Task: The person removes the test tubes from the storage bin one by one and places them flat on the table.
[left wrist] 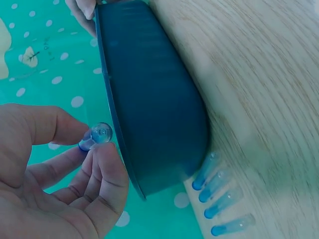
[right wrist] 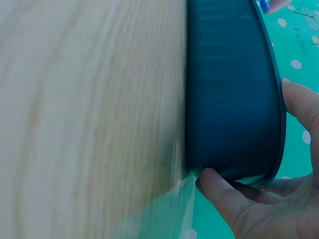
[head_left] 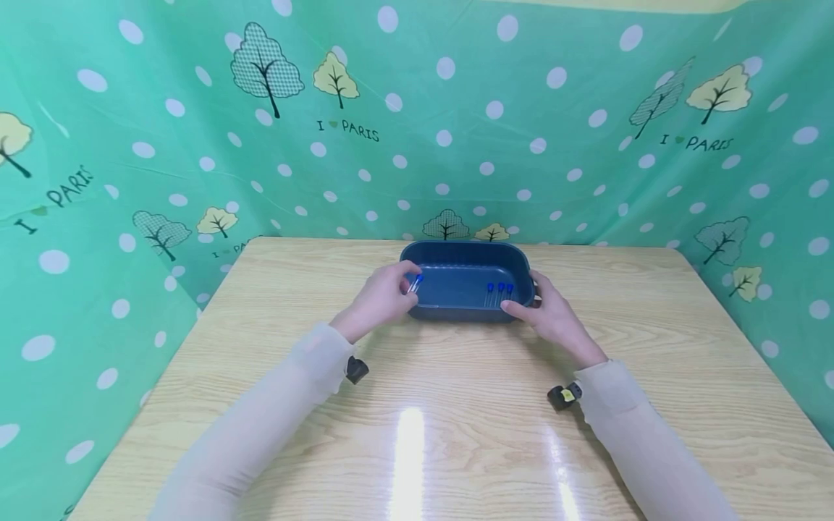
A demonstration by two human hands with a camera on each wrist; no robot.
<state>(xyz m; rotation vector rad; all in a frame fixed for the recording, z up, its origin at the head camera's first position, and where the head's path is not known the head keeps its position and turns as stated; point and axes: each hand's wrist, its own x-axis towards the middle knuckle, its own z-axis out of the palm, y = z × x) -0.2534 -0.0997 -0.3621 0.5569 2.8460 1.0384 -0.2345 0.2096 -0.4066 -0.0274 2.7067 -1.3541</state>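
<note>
My left hand (head_left: 386, 295) pinches a clear test tube with a blue cap (head_left: 418, 279) between thumb and fingers, at the left end of a dark blue plastic basin (head_left: 465, 314). In the left wrist view the rounded glass end of this test tube (left wrist: 101, 132) points towards the camera, close beside the basin's rim. My right hand (head_left: 550, 311) grips the basin's right end, its thumb at the front rim and other fingers round the end wall (right wrist: 239, 99). Inside the basin, three blue-capped test tubes (head_left: 500, 288) lie side by side near the right end.
Several more blue-capped test tubes (left wrist: 215, 185) lie in a row on the wooden table (left wrist: 269, 99), by the basin's left end; my left hand hides them in the head view. A green dotted cloth (head_left: 482, 130) hangs behind the table and along its sides.
</note>
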